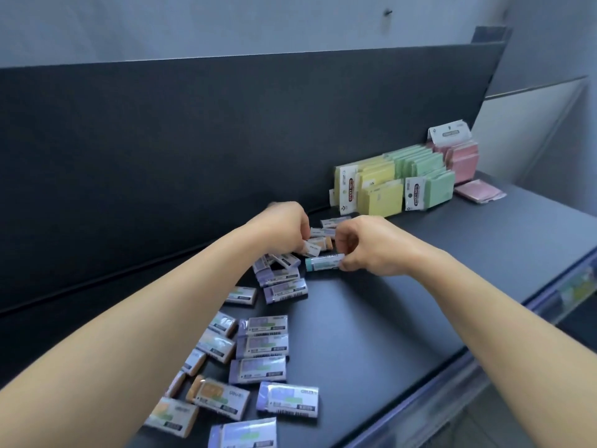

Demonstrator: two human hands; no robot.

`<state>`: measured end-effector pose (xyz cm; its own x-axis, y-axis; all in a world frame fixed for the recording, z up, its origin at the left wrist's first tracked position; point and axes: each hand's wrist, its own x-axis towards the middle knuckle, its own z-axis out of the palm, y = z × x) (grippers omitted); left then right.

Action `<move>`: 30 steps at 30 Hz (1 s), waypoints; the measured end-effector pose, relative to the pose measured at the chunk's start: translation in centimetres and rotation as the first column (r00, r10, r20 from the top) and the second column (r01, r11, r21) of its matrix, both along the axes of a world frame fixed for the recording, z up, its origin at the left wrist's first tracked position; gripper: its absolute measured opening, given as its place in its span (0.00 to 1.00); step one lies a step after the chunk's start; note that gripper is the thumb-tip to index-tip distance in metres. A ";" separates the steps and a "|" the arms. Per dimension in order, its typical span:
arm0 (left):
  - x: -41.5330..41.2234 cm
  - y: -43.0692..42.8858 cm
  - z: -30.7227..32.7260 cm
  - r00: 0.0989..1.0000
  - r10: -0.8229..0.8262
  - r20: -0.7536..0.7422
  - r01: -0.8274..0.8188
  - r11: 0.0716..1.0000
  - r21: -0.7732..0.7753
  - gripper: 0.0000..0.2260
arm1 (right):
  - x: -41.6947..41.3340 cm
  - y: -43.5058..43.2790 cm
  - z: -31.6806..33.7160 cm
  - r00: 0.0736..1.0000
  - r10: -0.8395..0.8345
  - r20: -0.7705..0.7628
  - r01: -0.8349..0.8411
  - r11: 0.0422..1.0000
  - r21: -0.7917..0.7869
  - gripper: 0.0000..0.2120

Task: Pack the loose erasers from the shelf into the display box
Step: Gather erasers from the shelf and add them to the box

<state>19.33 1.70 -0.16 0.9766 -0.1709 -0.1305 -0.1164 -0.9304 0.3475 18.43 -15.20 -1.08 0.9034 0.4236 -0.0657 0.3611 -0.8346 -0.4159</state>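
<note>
Location type: retail shop, stationery section. Evidence: a dark display shelf (pixel 420 302) with an upright back panel (pixel 193 140) of the same colour. Sticky note packs (pixel 381 185) stand in rows against the panel, sorted by colour (yellow, green, pink), each with a printed hang-tab header. Erasers (pixel 261 347) lie loose on the shelf in sealed retail wrappers bearing barcodes. A strip (pixel 575 286) along the shelf's front edge appears to be a price-label rail; its print is blurred.
</note>
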 end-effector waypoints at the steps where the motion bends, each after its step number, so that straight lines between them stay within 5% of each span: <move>1: -0.2 0.0 0.1 1.000 -0.008 -0.001 0.008 1.000 -0.001 0.08 | -0.1 -0.1 0.2 1.000 -0.005 -0.007 0.005 1.000 0.027 0.12; 9: -3.2 1.8 1.8 0.987 0.163 0.012 -0.155 0.956 -0.248 0.04 | 0.2 0.6 1.6 1.000 0.024 -0.004 -0.021 0.944 0.329 0.06; 16: -7.9 6.6 2.5 0.879 0.434 -0.198 -0.458 0.649 -0.608 0.09 | -0.6 6.7 2.6 0.996 0.084 0.019 -0.080 0.822 0.563 0.02; 26: -19.6 15.3 3.3 0.814 0.571 -0.104 -0.452 0.512 -0.731 0.10 | -7.5 19.0 4.3 0.903 0.410 -0.124 -0.277 0.779 0.562 0.18; 30: -26.5 20.8 3.0 0.722 0.687 -0.087 -0.481 0.406 -0.777 0.08 | -12.5 26.0 4.6 0.848 0.528 -0.053 -0.421 0.730 0.538 0.18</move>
